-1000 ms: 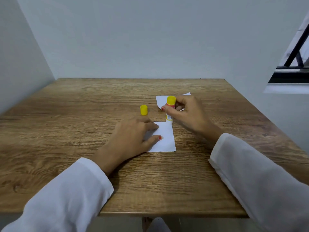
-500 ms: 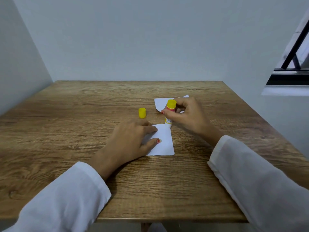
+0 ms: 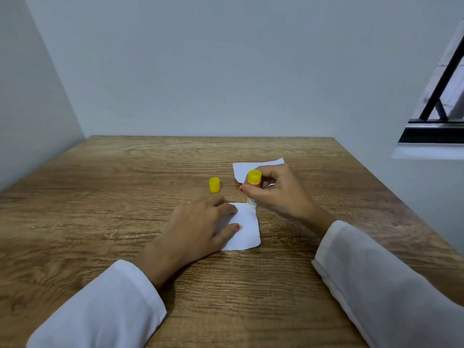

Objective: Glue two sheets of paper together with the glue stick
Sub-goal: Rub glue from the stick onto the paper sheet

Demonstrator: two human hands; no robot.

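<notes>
I had the right hand (image 3: 278,194) closed in a grip around the glue stick (image 3: 253,187), thumb and fingers wrapped about its middle. The stick stood nearly upright, yellow end up, and its lower end met the far right corner of the near sheet of paper (image 3: 247,229). I could not tell from this view whether glue had actually reached the paper there.

My left hand (image 3: 198,227) lay palm down on the left part of that sheet, pressing it flat against the wooden surface (image 3: 100,202). It gripped nothing; the fingers were spread loosely, with the thumb resting on the paper near its middle. The sheet's right part showed bare and white, its edges slightly uneven.

The second sheet of paper (image 3: 244,168) lay farther back on the surface, partly hidden behind my right hand, apart from the near one. The glue stick's yellow cap (image 3: 214,184) stood on its own to the left of the stick, just beyond my left hand's fingers and touching neither sheet.

Both arms wore white sleeves (image 3: 108,305). The surface ran up to a plain pale wall (image 3: 226,71).
</notes>
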